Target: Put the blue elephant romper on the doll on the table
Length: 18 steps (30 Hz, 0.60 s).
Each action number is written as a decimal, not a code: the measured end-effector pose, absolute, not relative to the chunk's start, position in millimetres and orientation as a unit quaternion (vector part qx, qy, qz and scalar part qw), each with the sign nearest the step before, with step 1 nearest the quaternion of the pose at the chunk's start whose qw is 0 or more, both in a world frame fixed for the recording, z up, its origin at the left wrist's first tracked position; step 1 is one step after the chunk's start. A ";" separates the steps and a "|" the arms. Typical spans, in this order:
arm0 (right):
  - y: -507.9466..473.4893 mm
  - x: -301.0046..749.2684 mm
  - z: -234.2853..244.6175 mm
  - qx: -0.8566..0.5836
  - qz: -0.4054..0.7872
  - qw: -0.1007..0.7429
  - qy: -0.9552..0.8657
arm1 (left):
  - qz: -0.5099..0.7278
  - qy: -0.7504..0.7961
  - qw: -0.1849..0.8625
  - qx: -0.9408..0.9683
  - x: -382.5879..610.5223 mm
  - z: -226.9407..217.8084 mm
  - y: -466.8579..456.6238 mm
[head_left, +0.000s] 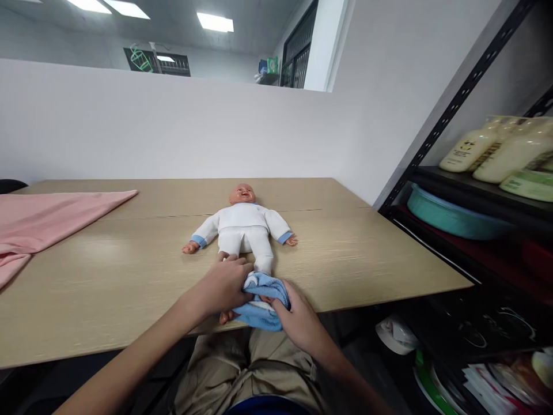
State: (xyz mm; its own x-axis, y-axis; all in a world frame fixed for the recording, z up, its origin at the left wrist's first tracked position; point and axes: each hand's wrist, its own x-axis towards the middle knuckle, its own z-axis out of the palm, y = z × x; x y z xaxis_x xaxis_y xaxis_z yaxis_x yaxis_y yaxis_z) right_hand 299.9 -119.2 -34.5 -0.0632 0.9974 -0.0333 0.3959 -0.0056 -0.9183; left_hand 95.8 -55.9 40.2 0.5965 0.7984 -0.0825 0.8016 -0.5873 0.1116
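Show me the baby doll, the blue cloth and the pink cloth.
baby doll (244, 222), head view, on its white chest.
blue cloth (259, 314), head view, on its lower fold between the hands.
pink cloth (47, 216), head view, on its flat middle.

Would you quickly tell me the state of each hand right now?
Left hand: closed on the blue cloth at the doll feet.
Right hand: closed on the same blue cloth.

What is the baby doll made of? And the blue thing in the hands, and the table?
The doll looks like plastic or vinyl, because its bare head gleams. The blue cloth, bunched between the left hand and the right hand, looks like soft, fluffy fabric, maybe terry. The table seems to be wood or wood-look laminate, with pale grain and a smooth sheen.
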 end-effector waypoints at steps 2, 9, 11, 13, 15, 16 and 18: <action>-119.9 301.3 -37.1 -0.549 0.415 0.375 -0.621 | -0.018 0.440 0.054 0.896 94.0 37.9 -58.4; -118.4 296.8 -55.0 -0.509 0.431 0.445 -0.598 | 0.032 0.467 0.118 0.876 87.7 23.4 -56.2; -117.2 294.2 -60.0 -0.504 0.444 0.464 -0.579 | 0.057 0.482 0.155 0.860 84.1 21.9 -53.5; -115.9 291.9 -63.8 -0.498 0.456 0.476 -0.564 | 0.077 0.499 0.190 0.842 80.2 22.4 -51.5; -114.7 289.9 -66.2 -0.489 0.466 0.488 -0.553 | 0.095 0.505 0.233 0.826 76.2 23.6 -50.6; -114.2 289.0 -66.9 -0.484 0.472 0.494 -0.546 | 0.105 0.502 0.258 0.819 74.1 24.0 -50.5; -113.2 287.5 -67.2 -0.479 0.484 0.502 -0.533 | 0.134 0.489 0.307 0.806 69.8 23.3 -50.7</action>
State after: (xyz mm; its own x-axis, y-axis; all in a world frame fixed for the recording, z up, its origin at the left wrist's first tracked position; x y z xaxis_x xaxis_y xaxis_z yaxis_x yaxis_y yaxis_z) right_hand 287.5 -113.2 -67.2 -0.0366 0.9967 0.0725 0.0251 0.0735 -0.9970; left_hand 69.8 -50.7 23.3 0.4869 0.8694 -0.0844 0.7056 -0.3345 0.6247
